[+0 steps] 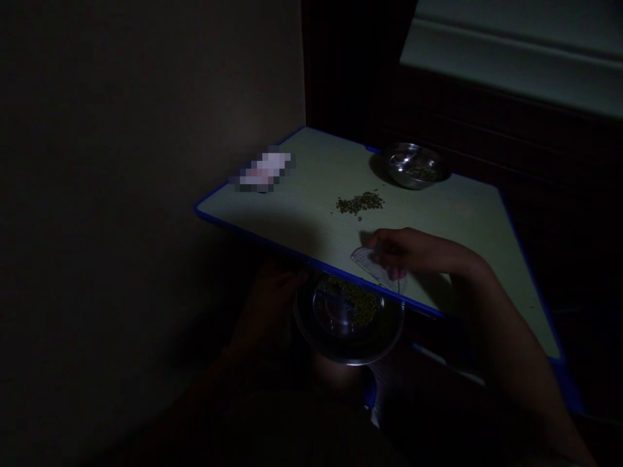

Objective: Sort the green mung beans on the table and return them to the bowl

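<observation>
My right hand [394, 251] is closed on a thin, pale, flat piece [372, 263] with a curved edge, held against the tabletop at its near edge. Below that edge, my left hand [285, 285] grips the left rim of a wide metal bowl [350, 353], which holds many small greenish grains [360, 301]. A loose patch of the same kind of grains [361, 203] lies on the light tabletop [302, 214], beyond my right hand. Farther back stands a smaller metal bowl [413, 181] with some grains inside.
A pixelated pale object [265, 170] lies at the table's left side. The table has a raised blue edge, and a wall [146, 130] rises on the left. A pale ledged surface [516, 52] is at the upper right. The surroundings are very dark.
</observation>
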### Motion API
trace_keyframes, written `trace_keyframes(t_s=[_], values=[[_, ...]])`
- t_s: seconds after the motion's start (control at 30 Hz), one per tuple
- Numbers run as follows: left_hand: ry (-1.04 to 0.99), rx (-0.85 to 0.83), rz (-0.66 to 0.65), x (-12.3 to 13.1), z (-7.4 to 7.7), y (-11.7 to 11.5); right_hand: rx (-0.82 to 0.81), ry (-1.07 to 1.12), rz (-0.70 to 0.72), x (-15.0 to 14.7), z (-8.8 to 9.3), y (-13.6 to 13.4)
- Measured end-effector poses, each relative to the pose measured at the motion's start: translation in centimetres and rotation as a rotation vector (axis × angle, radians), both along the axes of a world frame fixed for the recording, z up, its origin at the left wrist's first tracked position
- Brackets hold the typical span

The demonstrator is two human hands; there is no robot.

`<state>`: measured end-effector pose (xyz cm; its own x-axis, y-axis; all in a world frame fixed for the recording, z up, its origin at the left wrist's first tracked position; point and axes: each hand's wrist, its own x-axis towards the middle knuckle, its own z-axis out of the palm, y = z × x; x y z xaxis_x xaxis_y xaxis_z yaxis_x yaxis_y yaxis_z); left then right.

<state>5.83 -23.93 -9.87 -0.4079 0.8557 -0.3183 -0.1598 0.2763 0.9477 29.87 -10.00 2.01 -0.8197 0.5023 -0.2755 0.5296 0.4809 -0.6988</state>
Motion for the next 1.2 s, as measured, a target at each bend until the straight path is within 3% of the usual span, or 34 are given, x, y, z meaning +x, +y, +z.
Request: trace_keyframes(t_s=[0.2, 0.43, 0.67, 0.93, 1.03, 1.2], values=[[-0.076, -0.047, -0.049, 0.5, -0.3, -0.5, 0.026, 0.081, 0.081, -1.9, 0.1, -2.0], [-0.101, -0.039, -0.049, 0.5, -0.6, -0.5, 0.171, 0.13, -0.026, -0.2, 0.5, 0.0], [-0.13, -0.059, -0.085, 0.5, -0.4, -0.5, 0.077, 0.12, 0.075, -1.3, -0.8, -0.4], [-0.073, -0.091, -0.043, -1.3, -1.1, -1.0, 0.111, 0.245, -0.064, -1.1, -0.5, 0.5], [-0.047, -0.136, -0.037, -2.7, -0.6, -2.0, 0.099, 0.271, -0.087, -1.0, -0.8, 0.8], [-0.007, -0.162, -0.076, -5.7, 1.6, -4.0, 0.089, 0.34, -0.186, -1.2, -1.4, 1.3]])
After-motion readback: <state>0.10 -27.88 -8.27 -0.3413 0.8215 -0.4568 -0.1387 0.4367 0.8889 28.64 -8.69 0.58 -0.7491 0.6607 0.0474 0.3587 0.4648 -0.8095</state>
